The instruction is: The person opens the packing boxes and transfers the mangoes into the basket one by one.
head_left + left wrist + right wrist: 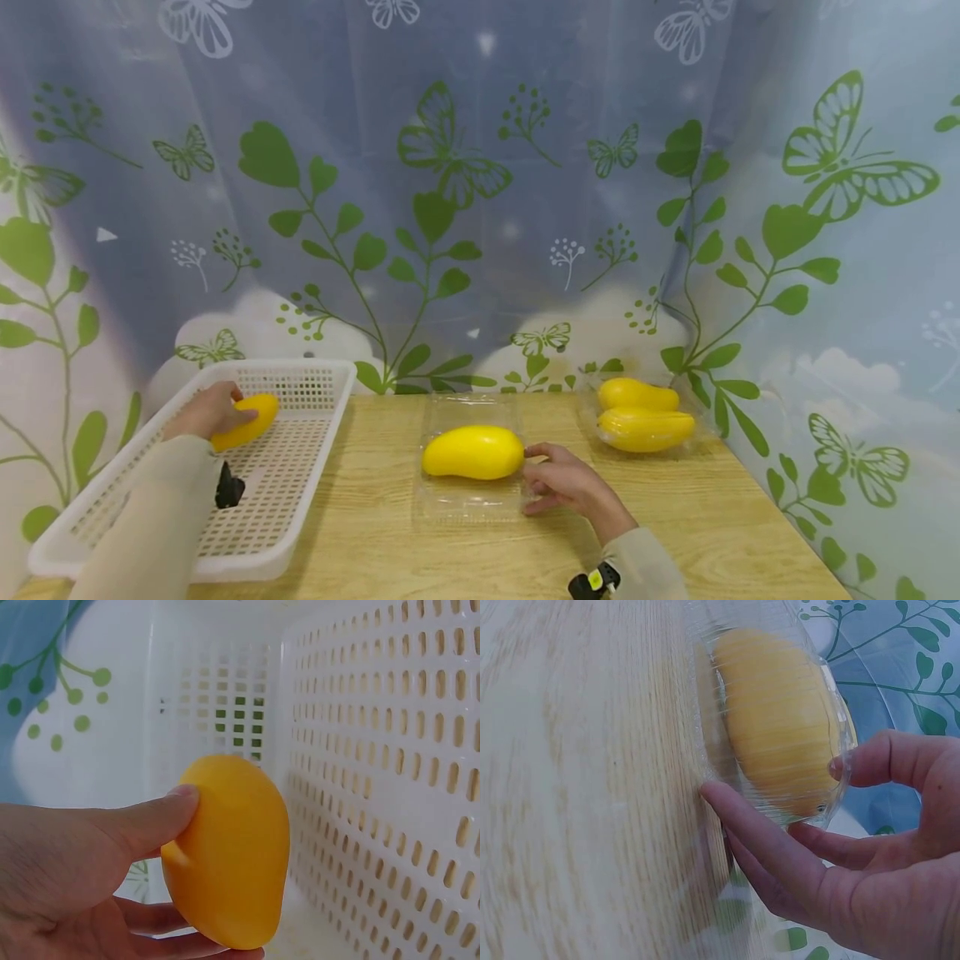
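Observation:
My left hand (208, 413) grips a yellow mango (255, 417) above the inside of a white perforated basket (318, 471). In the left wrist view, the thumb lies on one side of this mango (229, 855) and the fingertips reach beneath it. A clear plastic box (468, 506) on the table holds another yellow mango (472, 452) lying lengthwise. At this box's right end, my right hand (566, 482) holds its side. The right wrist view has the thumb at the box's upper rim and the other fingers low along its wall.
At the table's back right stands a second clear box (592, 446) with two yellow mangoes (647, 429) inside. The wooden table (375, 533) meets a patterned curtain (465, 250) at the back and right. The basket occupies the table's left side.

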